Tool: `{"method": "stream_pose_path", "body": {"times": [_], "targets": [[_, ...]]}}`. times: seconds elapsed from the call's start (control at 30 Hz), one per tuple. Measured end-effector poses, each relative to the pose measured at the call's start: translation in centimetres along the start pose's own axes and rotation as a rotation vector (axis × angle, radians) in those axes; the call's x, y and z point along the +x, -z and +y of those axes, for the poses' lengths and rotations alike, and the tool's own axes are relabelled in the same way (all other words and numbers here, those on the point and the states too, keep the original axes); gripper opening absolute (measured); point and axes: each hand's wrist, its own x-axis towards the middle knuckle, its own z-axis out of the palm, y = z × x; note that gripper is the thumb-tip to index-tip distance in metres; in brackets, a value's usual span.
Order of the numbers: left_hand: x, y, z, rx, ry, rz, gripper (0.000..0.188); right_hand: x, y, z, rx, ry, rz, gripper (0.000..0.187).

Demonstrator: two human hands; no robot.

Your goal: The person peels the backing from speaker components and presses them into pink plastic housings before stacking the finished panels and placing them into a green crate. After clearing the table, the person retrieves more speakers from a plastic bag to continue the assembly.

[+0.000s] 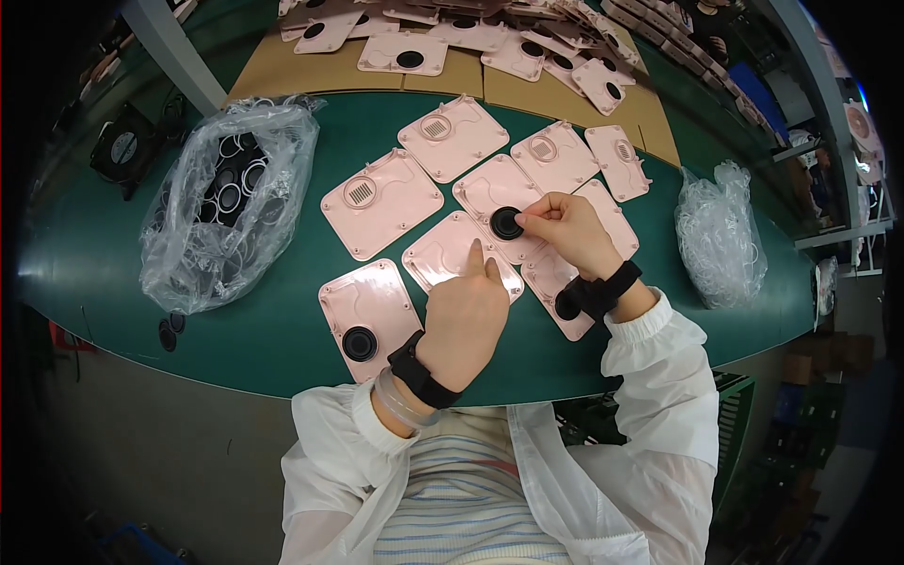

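My right hand point(573, 231) pinches the edge of a black round disc point(506, 222) between thumb and fingertips. The disc lies against the lower part of a pink plastic panel point(492, 185). My left hand point(468, 306) has its index finger stretched out over a neighbouring pink panel point(440, 247), with no object visible in it; some of its fingers are hidden. At the near left, another pink panel point(363, 294) bears a black disc point(360, 344) with concentric rings. Beneath my right wrist is a panel point(576, 325) with a black disc point(568, 303) partly covered by the wrist strap.
Pink panels with slotted round recesses, such as one panel point(381, 212), lie on the green table point(254, 344). An open plastic bag point(235, 254) of black discs stands left; another clear bag point(720, 240) lies right. Panels are piled on cardboard point(443, 85) at the back.
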Motion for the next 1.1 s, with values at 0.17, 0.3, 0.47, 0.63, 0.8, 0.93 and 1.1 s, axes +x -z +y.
{"method": "stream_pose_path", "body": {"times": [0.17, 0.3, 0.47, 0.63, 0.8, 0.93, 1.1], "targets": [[-0.1, 0.2, -0.1, -0.008, 0.007, -0.054, 0.048, 0.1, -0.1, 0.0, -0.024, -0.005, 0.0, 0.015], [-0.2, 0.1, -0.2, -0.019, 0.003, -0.044, 0.048, 0.1, -0.2, 0.1, -0.035, 0.0, 0.013, 0.015], [-0.3, 0.0, -0.3, -0.036, -0.004, -0.025, 0.048, 0.1, -0.4, 0.0, -0.051, 0.017, 0.038, 0.019], [-0.2, -0.3, -0.3, -0.046, 0.0, -0.012, 0.047, -0.4, -0.9, -1.0, -0.313, 0.065, 0.074, 0.022], [-0.3, -0.1, -0.4, -0.06, 0.007, -0.023, 0.046, -0.2, -1.3, -0.9, -0.408, 0.18, 0.114, 0.025], [-0.3, -0.2, -0.4, -0.064, -0.002, -0.009, 0.046, 0.6, -1.4, -0.9, -0.483, 0.143, 0.181, 0.029], [-0.4, -0.2, -0.8, -0.08, -0.02, -0.028, 0.048, 2.1, -0.8, -1.4, -0.596, 0.135, 0.092, 0.035]]}}
